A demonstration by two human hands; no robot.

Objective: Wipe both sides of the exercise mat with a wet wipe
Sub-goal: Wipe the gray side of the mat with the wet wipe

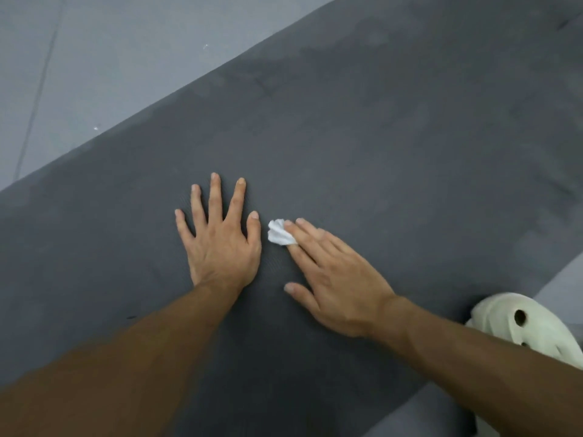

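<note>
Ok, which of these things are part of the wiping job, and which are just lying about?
Part of the job:
mat
white wipe, pressed on the mat by the right grip, fingers straight
left grip, flat on the mat

Lying about:
pale shoe at the mat's edge, lower right
grey floor with two white specks

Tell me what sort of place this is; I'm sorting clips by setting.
Probably an indoor workout area: a dark grey foam exercise mat lies on pale grey flooring, a cream perforated clog at its edge.
</note>
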